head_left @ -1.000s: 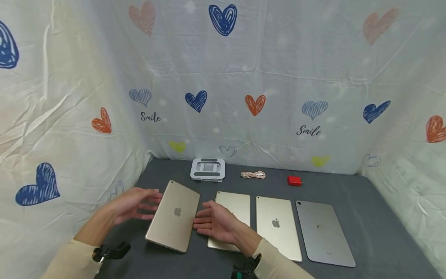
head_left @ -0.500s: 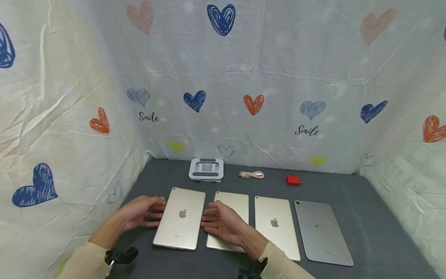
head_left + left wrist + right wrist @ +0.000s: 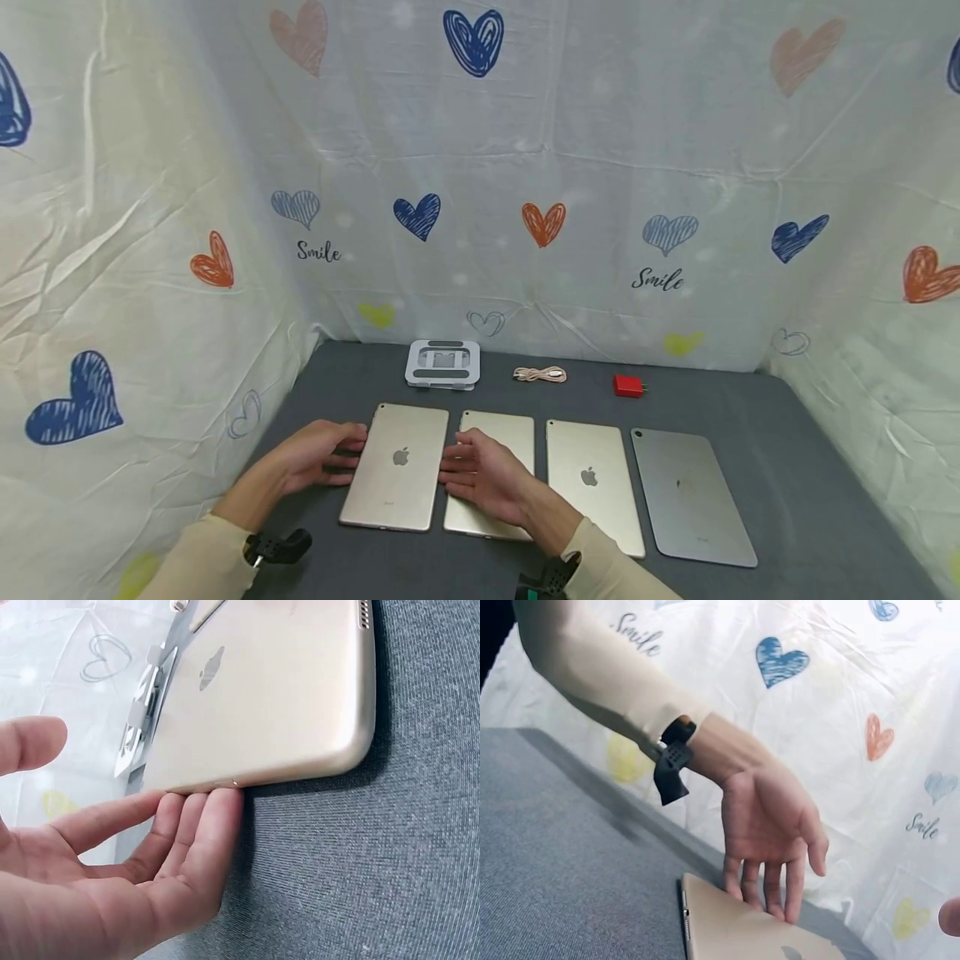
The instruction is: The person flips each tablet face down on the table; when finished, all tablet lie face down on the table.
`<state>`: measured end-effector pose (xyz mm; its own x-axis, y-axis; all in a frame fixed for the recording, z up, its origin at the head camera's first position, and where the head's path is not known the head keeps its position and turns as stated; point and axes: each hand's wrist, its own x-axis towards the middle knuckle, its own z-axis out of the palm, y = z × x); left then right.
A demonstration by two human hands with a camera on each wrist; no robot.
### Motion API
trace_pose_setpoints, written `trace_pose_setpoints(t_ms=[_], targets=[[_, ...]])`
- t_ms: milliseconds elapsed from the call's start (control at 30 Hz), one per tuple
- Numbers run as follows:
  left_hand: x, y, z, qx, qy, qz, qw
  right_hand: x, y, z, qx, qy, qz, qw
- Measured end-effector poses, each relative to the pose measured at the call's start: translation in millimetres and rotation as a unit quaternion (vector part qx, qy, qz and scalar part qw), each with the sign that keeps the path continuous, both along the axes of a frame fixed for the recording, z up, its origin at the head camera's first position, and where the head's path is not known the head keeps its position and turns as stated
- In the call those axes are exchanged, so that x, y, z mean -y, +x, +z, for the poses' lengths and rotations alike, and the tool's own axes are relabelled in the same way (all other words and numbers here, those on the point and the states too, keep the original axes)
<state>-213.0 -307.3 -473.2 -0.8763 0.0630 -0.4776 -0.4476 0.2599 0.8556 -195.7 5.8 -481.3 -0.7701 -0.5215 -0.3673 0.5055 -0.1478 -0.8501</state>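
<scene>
A gold tablet (image 3: 408, 429) lies back side up on the grey cloth, leftmost in a row. Fingertips of my left hand (image 3: 315, 457) touch its left long edge; the left wrist view shows those fingers (image 3: 217, 832) against the tablet's side (image 3: 300, 697), thumb apart. My right hand (image 3: 491, 479) is at the tablet's right edge, above a second gold tablet (image 3: 510, 429) that it partly covers; contact there cannot be told. In the right wrist view the left hand (image 3: 769, 817) appears across the tablet (image 3: 735, 922), with only a fingertip of the right hand at the frame's edge.
Right of the hands lie a third gold tablet (image 3: 592, 450) and a grey tablet (image 3: 690, 492). Along the back are a folded white stand (image 3: 442, 375), a bundled cable (image 3: 540, 374) and a red charger plug (image 3: 627, 386). Heart-printed curtains (image 3: 480, 167) surround the cloth-covered table (image 3: 795, 467).
The leftmost tablet was tilted up between the hands and now lies flat, slid a little to the right. The left hand has moved right along with it; the right hand has shifted slightly.
</scene>
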Motion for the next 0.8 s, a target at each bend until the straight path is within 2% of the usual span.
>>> trace_pose_setpoints(t_ms=[200,267,367,467,533,567,600,633,667,700,733,800], targets=[[-1.4,-0.2,3.3,-0.026,-0.035,-0.011,0.999,-9.3,-2.1,-2.0,-0.009,-0.007,0.02,0.9997],[0.6,2.5,5.1,-0.033,-0.044,-0.015,0.9984,-21.6,-1.0,-1.9,-0.015,-0.008,0.033,0.9993],[9.0,8.1,10.5,-0.05,-0.046,-0.021,0.9975,-53.5,1.6,4.1,-0.046,0.003,0.054,0.9975],[20.1,15.2,26.3,-0.085,-0.06,-0.033,0.994,-98.9,4.5,21.4,-0.109,0.041,0.065,0.991],[27.7,19.6,42.4,-0.117,-0.082,-0.042,0.9889,-134.7,6.0,39.1,-0.175,0.082,0.067,0.9789],[31.2,21.7,52.1,-0.137,-0.1,-0.048,0.9843,-152.7,7.2,49.2,-0.213,0.107,0.063,0.9693],[34.3,23.7,63.0,-0.159,-0.124,-0.053,0.978,-171.2,8.9,59.9,-0.254,0.135,0.056,0.956],[37.0,25.9,74.6,-0.181,-0.151,-0.053,0.9703,-189.1,10.4,70.4,-0.3,0.167,0.047,0.938],[39.4,27.9,87.0,-0.203,-0.179,-0.052,0.9613,-206.3,12.3,81.5,-0.345,0.205,0.037,0.9152],[42.0,29.4,99.7,-0.23,-0.211,-0.05,0.9487,-222.6,14.6,93.1,-0.391,0.25,0.024,0.8857],[43.7,30.8,112.9,-0.256,-0.244,-0.043,0.9343,-238.4,16.6,104.0,-0.437,0.296,0.007,0.8497],[46.9,32.4,138.5,-0.313,-0.302,-0.024,0.9003,-267.2,19.6,125.9,-0.511,0.392,-0.029,0.7646]])
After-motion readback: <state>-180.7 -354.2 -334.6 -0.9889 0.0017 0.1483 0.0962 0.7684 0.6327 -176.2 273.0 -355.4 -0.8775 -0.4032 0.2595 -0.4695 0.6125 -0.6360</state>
